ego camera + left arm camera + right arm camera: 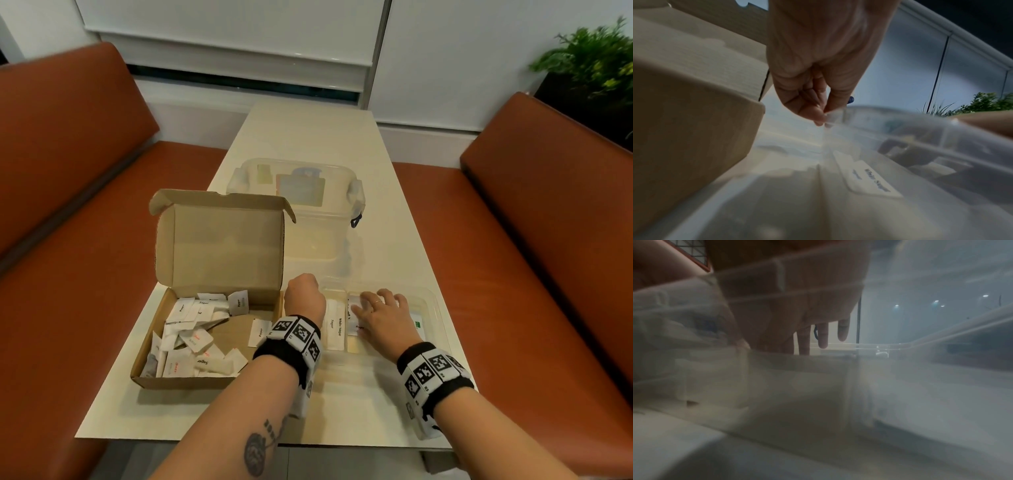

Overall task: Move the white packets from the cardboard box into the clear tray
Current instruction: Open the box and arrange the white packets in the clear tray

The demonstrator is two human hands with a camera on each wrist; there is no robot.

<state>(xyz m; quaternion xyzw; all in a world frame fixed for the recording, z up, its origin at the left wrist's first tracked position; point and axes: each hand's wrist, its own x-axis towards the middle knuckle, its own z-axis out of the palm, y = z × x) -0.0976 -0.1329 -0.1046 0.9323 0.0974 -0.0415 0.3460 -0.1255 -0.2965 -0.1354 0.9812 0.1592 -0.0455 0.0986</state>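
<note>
The open cardboard box (185,383) sits at the table's front left with several white packets (191,329) heaped inside. One pepper packet (260,332) lies near its right wall. To its right stands the clear tray (435,308), divided into compartments. White sugar packets (337,327) lie in the left compartment. My left hand (305,291) reaches down at the tray's far left corner. In the left wrist view its fingertips (821,119) pinch the tray's rim (920,134). My right hand (380,308) lies flat with spread fingers on a packet (356,322) in the middle compartment.
A clear lidded storage box (294,185) stands behind the cardboard box's raised lid (219,240). Orange bench seats (85,274) flank the narrow cream table (308,137) on both sides. A plant (589,61) stands at the back right.
</note>
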